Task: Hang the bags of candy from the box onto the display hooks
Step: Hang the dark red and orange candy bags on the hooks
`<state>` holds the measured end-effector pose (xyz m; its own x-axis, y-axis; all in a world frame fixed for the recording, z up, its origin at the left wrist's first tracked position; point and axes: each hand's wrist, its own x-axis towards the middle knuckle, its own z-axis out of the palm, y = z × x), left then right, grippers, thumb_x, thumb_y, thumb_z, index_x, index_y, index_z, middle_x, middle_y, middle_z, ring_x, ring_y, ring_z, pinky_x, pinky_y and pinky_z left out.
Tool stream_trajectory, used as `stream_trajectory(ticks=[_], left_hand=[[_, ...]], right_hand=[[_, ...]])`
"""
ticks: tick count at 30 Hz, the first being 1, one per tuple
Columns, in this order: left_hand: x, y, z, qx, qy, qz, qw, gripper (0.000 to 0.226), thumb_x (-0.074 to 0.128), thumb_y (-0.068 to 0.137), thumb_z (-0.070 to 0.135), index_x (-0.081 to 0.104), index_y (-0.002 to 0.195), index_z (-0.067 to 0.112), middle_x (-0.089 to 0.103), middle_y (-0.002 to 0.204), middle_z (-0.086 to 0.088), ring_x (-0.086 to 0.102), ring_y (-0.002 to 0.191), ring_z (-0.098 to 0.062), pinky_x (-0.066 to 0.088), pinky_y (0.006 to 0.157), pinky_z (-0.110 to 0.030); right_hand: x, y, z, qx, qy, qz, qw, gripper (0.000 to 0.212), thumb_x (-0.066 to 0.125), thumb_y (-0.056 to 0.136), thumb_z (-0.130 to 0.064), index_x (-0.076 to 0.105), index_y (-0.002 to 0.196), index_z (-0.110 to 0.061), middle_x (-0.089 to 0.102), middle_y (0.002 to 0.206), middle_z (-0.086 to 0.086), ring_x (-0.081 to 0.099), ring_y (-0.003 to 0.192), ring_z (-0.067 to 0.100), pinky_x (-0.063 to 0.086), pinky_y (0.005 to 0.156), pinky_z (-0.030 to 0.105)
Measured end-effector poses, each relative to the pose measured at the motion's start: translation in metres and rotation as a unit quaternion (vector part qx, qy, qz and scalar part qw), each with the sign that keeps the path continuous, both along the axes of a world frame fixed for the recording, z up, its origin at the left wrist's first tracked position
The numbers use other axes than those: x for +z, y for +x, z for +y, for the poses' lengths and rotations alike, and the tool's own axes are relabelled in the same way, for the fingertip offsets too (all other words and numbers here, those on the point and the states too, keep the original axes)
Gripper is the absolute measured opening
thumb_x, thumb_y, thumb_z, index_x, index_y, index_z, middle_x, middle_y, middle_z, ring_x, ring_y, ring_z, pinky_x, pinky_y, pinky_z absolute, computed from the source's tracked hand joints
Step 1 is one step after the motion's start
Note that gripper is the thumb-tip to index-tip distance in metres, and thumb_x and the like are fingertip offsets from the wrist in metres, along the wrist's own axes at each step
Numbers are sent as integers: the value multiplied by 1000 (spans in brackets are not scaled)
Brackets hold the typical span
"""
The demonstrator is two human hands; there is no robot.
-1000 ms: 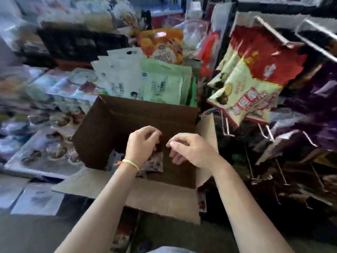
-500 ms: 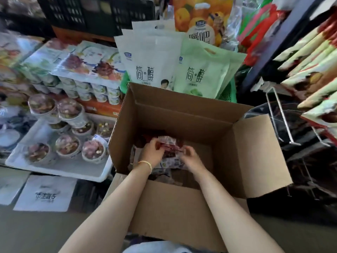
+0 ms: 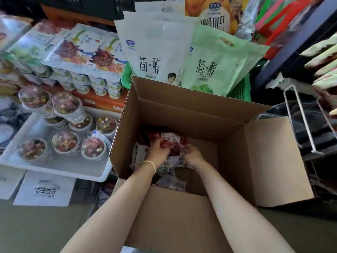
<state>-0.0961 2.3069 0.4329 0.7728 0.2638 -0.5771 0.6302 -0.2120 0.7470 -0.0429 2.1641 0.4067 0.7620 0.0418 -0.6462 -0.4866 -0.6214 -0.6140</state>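
An open cardboard box stands in front of me with its flaps spread. Both my hands reach down inside it. My left hand and my right hand grip a small bunch of red candy bags from either side, just above more bags lying on the box floor. White wire display hooks stick out from the rack at the right, apart from the hands. Hanging snack bags fill the hooks above them.
White and green carrier bags stand right behind the box in a green basket. A white tray of dessert cups and stacked yoghurt packs lie at the left. The dark rack frame rises at the right.
My hands went from above the box rim down into the box and took hold of the red candy bags. My view tilted down and left, away from the hooks.
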Motion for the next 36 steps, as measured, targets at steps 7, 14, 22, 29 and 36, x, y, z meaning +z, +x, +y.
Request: stream_trajectory(ticks=[7,14,22,29,36], left_hand=[[3,-4,0,8,0,-33,999,17,55,95,22,67,83,19,70,84,-4,68,77,-23,57,79,-39],[30,-2,-7,11,-216,88,972,60,47,94,68,67,102,12,73,102,-12,73,88,-26,60,75,-32],[94,10,-39,181,-540,-106,815,50,68,88,44,67,124,9,70,124,-16,67,115,-29,52,100,-48],[138,3,-58,159,-387,-223,880,48,78,78,34,70,115,5,75,108,-16,73,97,-31,59,87,-46],[224,-20,-145,-38,-308,-345,886,32,74,80,27,74,106,8,76,106,-16,73,97,-33,60,84,-41]], right_hand=[[32,4,-8,-32,-77,-165,983,10,72,90,-21,74,80,-19,66,76,-8,64,82,14,46,65,21],[104,13,-31,-35,85,-199,976,18,63,98,-23,70,82,-24,70,93,2,66,95,25,52,87,40],[166,-18,-64,-102,303,-127,939,25,46,106,-15,56,83,-13,69,77,2,67,77,17,57,75,35],[205,-44,-127,10,225,-192,955,19,71,91,-24,61,82,-10,70,82,8,69,84,26,61,76,32],[263,-75,-179,44,301,-264,915,38,55,92,-46,62,124,-25,74,114,-2,70,107,8,56,94,28]])
